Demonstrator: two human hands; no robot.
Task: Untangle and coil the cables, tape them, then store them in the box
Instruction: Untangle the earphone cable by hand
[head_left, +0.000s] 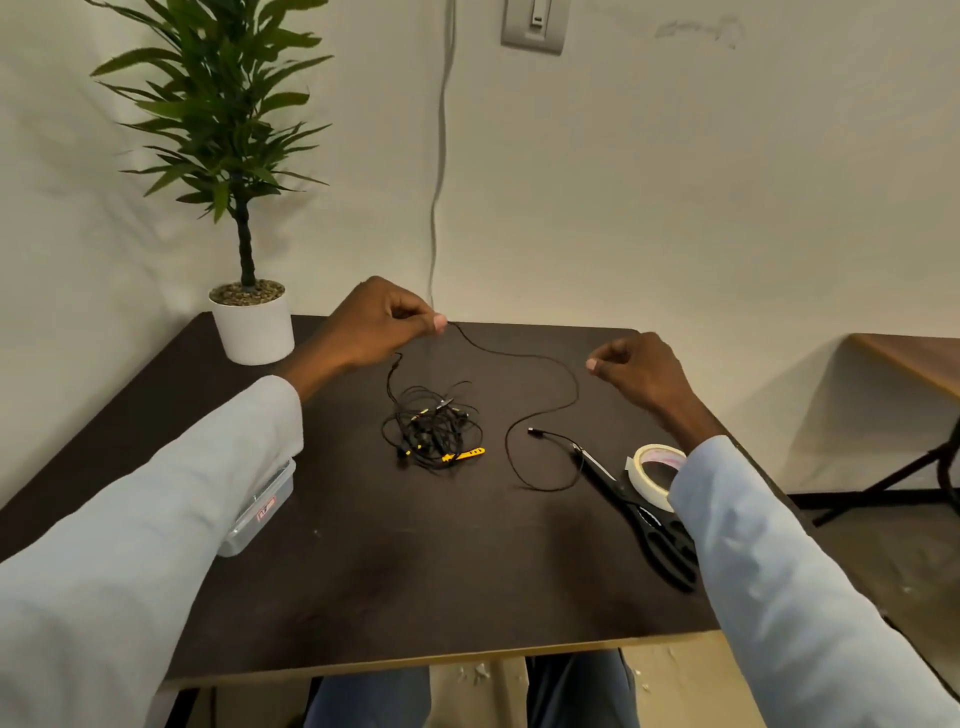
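My left hand (382, 325) is raised above the far side of the dark table (395, 571) and pinches one end of a thin black cable (563, 371). That cable hangs from the fingers, curves right and loops down onto the table, its plug end lying near the scissors. My right hand (636, 371) hovers to the right with its fingers curled; nothing shows in it. A tangle of black cables with yellow connectors (434, 428) lies in the middle of the table. A clear plastic box (260, 512) sits at the left, mostly hidden under my left sleeve.
A roll of pale tape (652, 475) and black scissors (644, 514) lie at the right of the table, partly under my right sleeve. A potted plant (252, 322) stands at the far left corner. Another table (914, 364) stands to the right.
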